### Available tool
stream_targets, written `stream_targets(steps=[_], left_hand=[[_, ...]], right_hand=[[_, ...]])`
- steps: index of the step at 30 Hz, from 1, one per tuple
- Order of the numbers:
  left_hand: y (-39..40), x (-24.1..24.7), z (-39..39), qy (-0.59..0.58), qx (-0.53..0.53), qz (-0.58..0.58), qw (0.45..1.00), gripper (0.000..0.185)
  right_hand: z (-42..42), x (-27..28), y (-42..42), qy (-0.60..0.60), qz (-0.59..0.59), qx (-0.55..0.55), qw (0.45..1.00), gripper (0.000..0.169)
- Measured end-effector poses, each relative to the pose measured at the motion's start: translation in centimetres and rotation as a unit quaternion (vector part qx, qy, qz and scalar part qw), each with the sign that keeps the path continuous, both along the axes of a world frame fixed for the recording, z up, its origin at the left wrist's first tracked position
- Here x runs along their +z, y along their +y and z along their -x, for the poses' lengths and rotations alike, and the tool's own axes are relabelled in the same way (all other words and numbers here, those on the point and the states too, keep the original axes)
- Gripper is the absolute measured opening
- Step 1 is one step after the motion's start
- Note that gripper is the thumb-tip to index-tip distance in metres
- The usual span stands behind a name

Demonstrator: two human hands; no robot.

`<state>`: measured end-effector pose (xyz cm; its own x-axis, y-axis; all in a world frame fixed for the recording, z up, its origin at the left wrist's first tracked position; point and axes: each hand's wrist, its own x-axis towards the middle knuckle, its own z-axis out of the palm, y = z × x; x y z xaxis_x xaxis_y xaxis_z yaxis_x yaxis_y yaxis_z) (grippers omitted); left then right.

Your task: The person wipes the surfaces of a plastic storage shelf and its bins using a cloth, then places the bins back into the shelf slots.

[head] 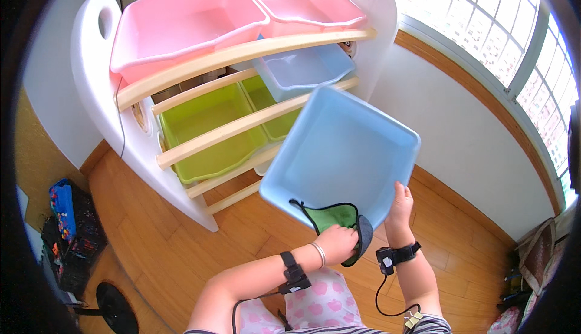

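Observation:
A light blue plastic bin (347, 147) is tilted in front of me with its inside facing up. My right hand (400, 204) grips its right side near the lower corner, thumb over the rim. A green cloth with black edging and a grey side (333, 216) lies bunched over the bin's near rim, and my left hand (338, 243) is closed on it there. Behind the bin stands a white storage rack with wooden rails (245, 129). Two pink bins (181, 27) are on its top tier, another blue bin (304, 68) rests at the middle right, and green bins (209, 129) sit lower.
A white wall with a wooden skirting and a barred window (472, 20) are at the right. On the left floor are a dark container with a blue tray (65, 209) and a round black base (115, 309). Bags and fabric (538, 252) lie at the lower right.

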<state>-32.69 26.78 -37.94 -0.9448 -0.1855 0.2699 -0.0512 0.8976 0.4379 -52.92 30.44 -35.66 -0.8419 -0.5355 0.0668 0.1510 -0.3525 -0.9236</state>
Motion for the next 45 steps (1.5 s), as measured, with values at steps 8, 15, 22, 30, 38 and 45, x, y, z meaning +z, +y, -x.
stream_targets(steps=[8, 15, 22, 30, 38, 45], left_hand=[[-4.7, 6.6, -11.4, 0.22, 0.003, 0.319, 0.922, 0.006], [-9.1, 12.6, -21.4, 0.203, 0.139, 0.335, 0.909, 0.024], [-13.1, 16.7, -27.0, 0.233, 0.303, 0.307, 0.871, 0.032], [-12.7, 15.4, -28.1, 0.284, 0.422, 0.225, 0.831, 0.038], [-13.4, 15.1, -25.2, 0.307, 0.397, 0.19, 0.844, 0.039], [-14.4, 13.6, -19.7, 0.304, 0.372, 0.131, 0.867, 0.038]], right_hand=[[-6.1, 4.0, -2.4, -0.115, 0.028, 0.115, 0.986, 0.037], [-15.4, 9.2, -9.0, -0.171, -0.034, 0.233, 0.957, 0.026], [-22.0, 12.0, -15.7, -0.274, 0.001, 0.269, 0.923, 0.024], [-28.9, 12.6, -26.8, -0.272, 0.023, 0.316, 0.909, 0.028], [-28.9, 8.2, -30.9, -0.209, -0.021, 0.447, 0.87, 0.039], [-17.6, 7.2, -31.0, 0.385, -0.098, 0.144, 0.906, 0.026]])
